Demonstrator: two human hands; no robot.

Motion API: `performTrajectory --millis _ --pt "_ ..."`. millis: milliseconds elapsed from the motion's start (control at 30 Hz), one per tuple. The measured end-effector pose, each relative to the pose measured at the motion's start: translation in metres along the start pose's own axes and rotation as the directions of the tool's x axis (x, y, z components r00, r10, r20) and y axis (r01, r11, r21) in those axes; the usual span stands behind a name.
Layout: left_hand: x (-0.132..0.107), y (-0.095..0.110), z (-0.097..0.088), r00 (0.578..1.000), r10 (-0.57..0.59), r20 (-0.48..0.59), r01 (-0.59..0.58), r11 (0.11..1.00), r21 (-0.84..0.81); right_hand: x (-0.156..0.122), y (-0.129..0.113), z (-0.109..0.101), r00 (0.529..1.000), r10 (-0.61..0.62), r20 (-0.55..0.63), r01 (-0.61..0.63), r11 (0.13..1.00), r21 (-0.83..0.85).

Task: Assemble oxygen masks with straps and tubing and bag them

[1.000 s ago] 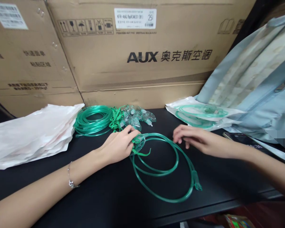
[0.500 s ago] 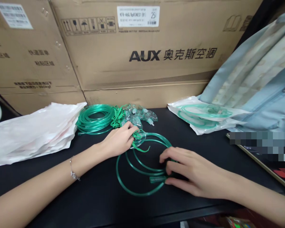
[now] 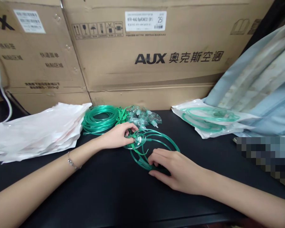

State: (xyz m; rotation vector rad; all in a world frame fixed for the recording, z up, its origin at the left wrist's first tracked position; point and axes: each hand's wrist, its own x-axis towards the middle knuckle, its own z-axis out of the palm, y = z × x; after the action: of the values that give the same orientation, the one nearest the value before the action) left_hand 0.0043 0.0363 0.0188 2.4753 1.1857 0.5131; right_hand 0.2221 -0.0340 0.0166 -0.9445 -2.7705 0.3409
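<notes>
My left hand (image 3: 118, 135) has its fingers curled on a clear oxygen mask (image 3: 140, 139) with a green elastic strap (image 3: 142, 152). Green tubing (image 3: 174, 141) runs from the mask in loose loops on the black table. Over the near side of these loops, my right hand (image 3: 177, 169) closes its thumb and fingers on the tubing, by a wider green end piece (image 3: 144, 163). Its palm hides part of the coil. Just beyond my left hand lie a pile of clear masks (image 3: 142, 117), their green straps (image 3: 121, 115) and a thick coil of green tubing (image 3: 87, 120).
Flat white packages (image 3: 38, 133) are stacked at the left. Bagged masks with tubing (image 3: 204, 118) lie at the back right, against a light blue bag (image 3: 263, 95). Large cardboard boxes (image 3: 109, 69) stand behind the black table (image 3: 104, 190). A blurred-out flat object sits at the right edge.
My right hand has moved left with the tubing, and the wide loop is drawn into a tighter coil beside the mask. My left hand stays at the mask. The view has shifted slightly left.
</notes>
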Motion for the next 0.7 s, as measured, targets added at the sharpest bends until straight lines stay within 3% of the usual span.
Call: performTrajectory --millis 133,300,400,500,600,700 --pt "0.001 0.006 -0.006 0.999 -0.022 0.031 0.026 0.989 -0.147 0.002 0.0 0.002 1.0 -0.01 0.003 0.01 0.998 0.059" --pt "0.004 0.007 0.011 0.97 0.0 -0.242 -0.029 0.993 -0.114 0.014 -0.005 0.009 0.999 -0.016 -0.042 0.019 0.996 0.082" --pt "0.005 0.006 0.015 0.979 0.001 -0.205 -0.038 0.983 -0.179 0.021 -0.004 0.007 0.999 -0.03 -0.046 0.036 0.992 0.123" --pt "0.003 0.005 0.009 0.989 0.031 -0.147 -0.064 0.973 -0.223 0.023 0.009 -0.004 0.986 -0.13 -0.103 0.144 0.98 0.139" --pt "-0.005 0.008 0.002 0.974 0.084 -0.21 -0.114 0.984 -0.135 0.018 0.03 -0.018 0.954 -0.22 -0.204 0.238 0.969 0.067" --pt "-0.022 0.01 0.0 0.937 0.212 -0.277 -0.191 0.976 0.103 0.005 0.05 -0.026 0.946 -0.272 -0.175 0.274 0.962 -0.013"
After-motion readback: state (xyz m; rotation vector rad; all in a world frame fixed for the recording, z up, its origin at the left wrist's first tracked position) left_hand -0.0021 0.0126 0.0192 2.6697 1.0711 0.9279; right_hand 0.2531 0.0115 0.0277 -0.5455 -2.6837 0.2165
